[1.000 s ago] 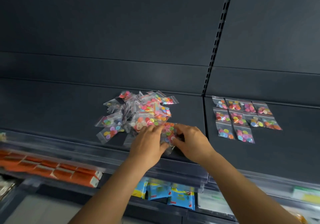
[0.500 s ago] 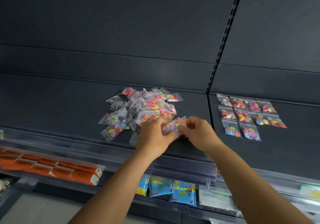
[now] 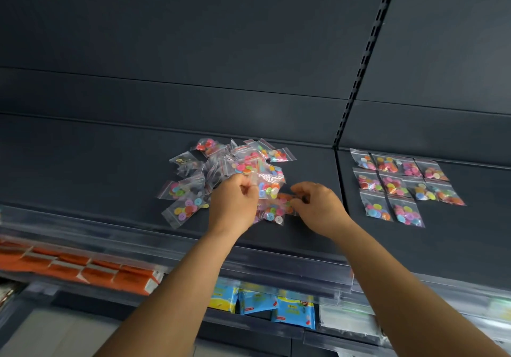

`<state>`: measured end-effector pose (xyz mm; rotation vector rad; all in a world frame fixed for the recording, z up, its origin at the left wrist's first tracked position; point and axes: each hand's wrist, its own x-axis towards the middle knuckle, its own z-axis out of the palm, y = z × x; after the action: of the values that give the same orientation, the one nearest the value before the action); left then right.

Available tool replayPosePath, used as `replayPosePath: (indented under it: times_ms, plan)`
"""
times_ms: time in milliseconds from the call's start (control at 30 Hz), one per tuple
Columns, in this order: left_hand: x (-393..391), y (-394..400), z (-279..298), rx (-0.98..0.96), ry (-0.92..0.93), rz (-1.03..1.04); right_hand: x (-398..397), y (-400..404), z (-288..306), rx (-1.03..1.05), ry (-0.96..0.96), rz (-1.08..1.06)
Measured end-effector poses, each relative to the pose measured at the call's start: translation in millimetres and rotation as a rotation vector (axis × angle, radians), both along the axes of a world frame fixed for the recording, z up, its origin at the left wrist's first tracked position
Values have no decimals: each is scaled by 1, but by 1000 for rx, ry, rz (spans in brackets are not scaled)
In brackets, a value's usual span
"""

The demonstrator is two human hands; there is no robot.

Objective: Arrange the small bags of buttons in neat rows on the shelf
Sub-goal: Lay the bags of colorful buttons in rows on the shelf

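Note:
A loose pile of small clear bags of coloured buttons [image 3: 235, 163] lies in the middle of the dark shelf [image 3: 83, 157]. To the right, several bags [image 3: 398, 185] lie flat in neat rows. My left hand [image 3: 233, 204] pinches one button bag [image 3: 268, 185] at the pile's front edge. My right hand [image 3: 318, 207] pinches another bag with orange buttons [image 3: 284, 199] just to the right of it. One more bag [image 3: 273, 215] lies on the shelf between and below the two hands.
A slotted upright [image 3: 365, 60] divides the shelf's back panel. Clear price strips [image 3: 276, 262] run along the shelf's front edge. Below it are orange packs [image 3: 83, 271] at the left and blue packets [image 3: 262, 304] in the middle.
The hands have drawn apart, each now with its own bag. The left hand lifted its bag slightly up; the right hand shifted right.

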<state>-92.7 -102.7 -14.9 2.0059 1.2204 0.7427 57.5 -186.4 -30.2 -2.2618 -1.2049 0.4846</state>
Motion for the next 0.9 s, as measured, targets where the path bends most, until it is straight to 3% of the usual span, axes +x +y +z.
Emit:
replayPosePath:
  times_ms: [200, 533, 700, 900]
  plan:
    - [-7, 1, -2, 50, 58, 2, -10, 8, -10, -96, -163, 108]
    - [-24, 3, 2, 30, -5, 64, -25, 12, -1, -30, -84, 145]
    - [-30, 3, 0, 1, -3, 97, -32, 10, 0, -80, -175, 158]
    - [-28, -4, 3, -4, -42, 28, -30, 0, 8, 221, 96, -42]
